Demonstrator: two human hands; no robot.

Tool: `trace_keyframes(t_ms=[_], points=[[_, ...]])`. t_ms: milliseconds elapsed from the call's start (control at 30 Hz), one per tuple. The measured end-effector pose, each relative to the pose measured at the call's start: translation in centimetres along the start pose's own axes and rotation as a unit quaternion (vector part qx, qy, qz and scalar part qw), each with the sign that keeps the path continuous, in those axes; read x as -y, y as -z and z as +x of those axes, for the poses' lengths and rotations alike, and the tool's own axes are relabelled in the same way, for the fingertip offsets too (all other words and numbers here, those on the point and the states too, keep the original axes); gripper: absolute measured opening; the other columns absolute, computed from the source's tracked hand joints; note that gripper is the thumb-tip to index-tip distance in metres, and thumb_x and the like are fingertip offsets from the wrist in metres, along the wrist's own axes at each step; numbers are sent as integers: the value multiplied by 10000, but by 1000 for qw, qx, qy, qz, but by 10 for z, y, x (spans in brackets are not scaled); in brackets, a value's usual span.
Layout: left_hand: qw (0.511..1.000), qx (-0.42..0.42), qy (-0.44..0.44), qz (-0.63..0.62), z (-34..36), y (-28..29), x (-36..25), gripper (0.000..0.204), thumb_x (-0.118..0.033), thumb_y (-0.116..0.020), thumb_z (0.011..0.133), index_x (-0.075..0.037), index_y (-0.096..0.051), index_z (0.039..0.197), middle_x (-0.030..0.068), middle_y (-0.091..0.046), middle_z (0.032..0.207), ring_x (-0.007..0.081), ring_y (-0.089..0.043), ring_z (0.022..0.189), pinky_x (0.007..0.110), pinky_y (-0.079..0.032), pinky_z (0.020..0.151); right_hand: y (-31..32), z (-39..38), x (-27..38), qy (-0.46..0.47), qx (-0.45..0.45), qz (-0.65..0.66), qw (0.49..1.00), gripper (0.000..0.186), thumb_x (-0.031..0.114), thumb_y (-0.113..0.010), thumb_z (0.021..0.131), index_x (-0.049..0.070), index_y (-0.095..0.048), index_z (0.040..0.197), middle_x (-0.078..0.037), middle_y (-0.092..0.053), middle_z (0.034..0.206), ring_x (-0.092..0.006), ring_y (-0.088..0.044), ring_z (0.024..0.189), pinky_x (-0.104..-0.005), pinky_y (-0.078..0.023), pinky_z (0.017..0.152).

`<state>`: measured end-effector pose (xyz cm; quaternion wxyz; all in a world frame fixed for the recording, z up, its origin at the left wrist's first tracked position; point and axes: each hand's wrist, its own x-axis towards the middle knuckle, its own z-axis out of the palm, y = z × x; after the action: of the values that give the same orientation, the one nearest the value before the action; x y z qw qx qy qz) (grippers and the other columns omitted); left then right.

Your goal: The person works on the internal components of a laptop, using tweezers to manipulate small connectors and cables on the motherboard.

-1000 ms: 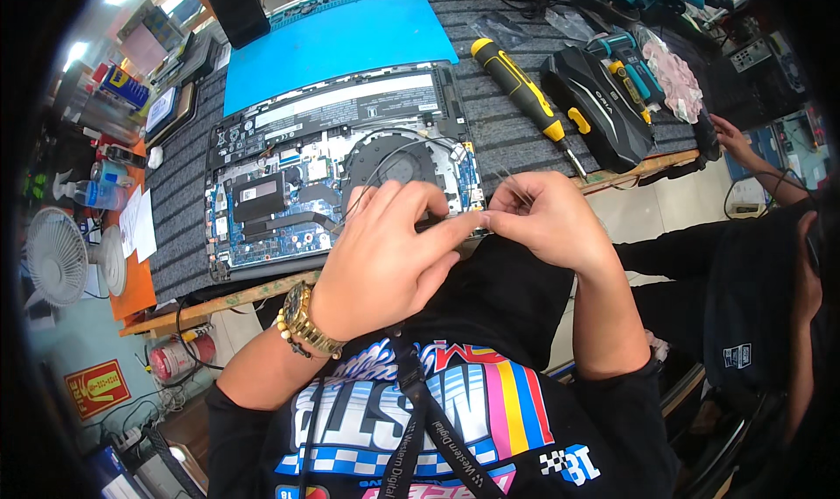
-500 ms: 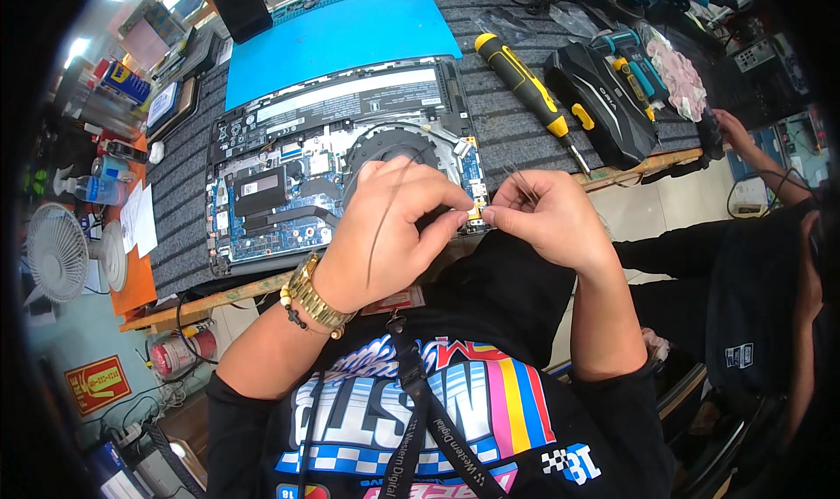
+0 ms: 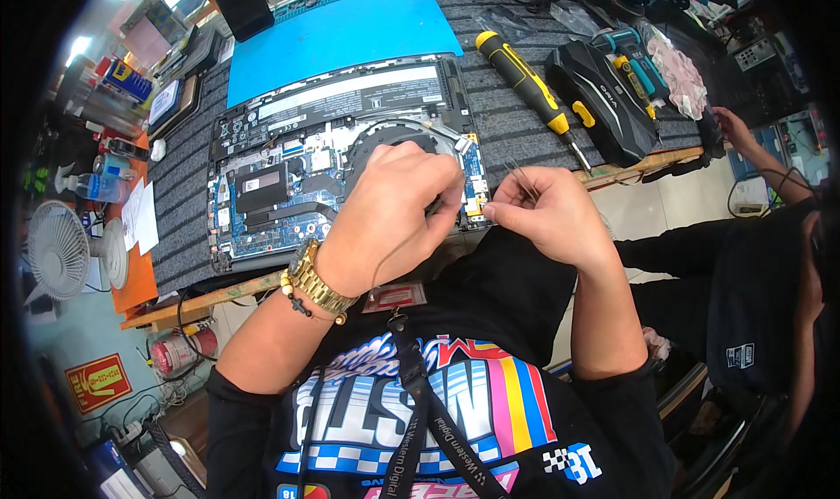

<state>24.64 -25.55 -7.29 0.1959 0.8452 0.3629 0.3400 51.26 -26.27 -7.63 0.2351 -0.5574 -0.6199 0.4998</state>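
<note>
An opened laptop (image 3: 262, 236) lies on the bench with its battery, blue circuit board and fan exposed. Over its front right part is my left hand (image 3: 394, 206), fingers curled closed, covering part of the fan (image 3: 372, 144). A thin dark wire (image 3: 394, 258) trails from it down past the wrist. Beside the laptop's right front corner, my right hand (image 3: 556, 219) is closed in a pinch. Several thin dark strands (image 3: 522, 182) stick up from its fingers; whether they are wires or a fine tool is unclear. The two hands are apart.
A blue mat (image 3: 341, 44) lies behind the laptop. To the right are a yellow-and-black screwdriver (image 3: 525, 83), a black case (image 3: 604, 105) and a crumpled pink cloth (image 3: 678, 74). A small fan (image 3: 59, 245) stands left. Another person's arm (image 3: 761, 153) reaches in at right.
My left hand has drawn back left from the laptop's right front corner, its fingers curling in, and the wire's end has moved down. My right hand has barely moved.
</note>
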Motion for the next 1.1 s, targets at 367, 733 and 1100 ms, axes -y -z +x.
trace_keyframes(t_ms=[367, 733, 1100], points=[[996, 74, 30, -38, 14, 1, 0, 256, -19, -898, 870, -91, -679, 980, 67, -706, 881, 319, -696, 888, 439, -514, 865, 0, 1, 0, 4, -2, -10, 1000, 213, 163, -940, 993, 7, -799, 959, 44, -730, 827, -28, -600, 755, -261, -486, 662], [998, 56, -32, -24, 21, 10, 13, 118, -33, -852, 901, -118, -798, 962, 51, -778, 893, 345, -728, 973, 485, -526, 907, -3, 0, -8, 18, -1, 34, 999, 188, 144, -918, 1025, 12, -783, 1020, 55, -721, 883, -17, -600, 787, -242, -482, 680], [996, 47, -53, 48, 9, 6, 6, 129, -50, -865, 907, -96, -838, 1025, 68, -758, 1019, 336, -686, 1037, 468, -516, 946, 5, -18, -2, 215, 9, -46, 975, 116, 30, -894, 986, -24, -798, 1023, -20, -690, 896, -89, -616, 764, -289, -459, 673]])
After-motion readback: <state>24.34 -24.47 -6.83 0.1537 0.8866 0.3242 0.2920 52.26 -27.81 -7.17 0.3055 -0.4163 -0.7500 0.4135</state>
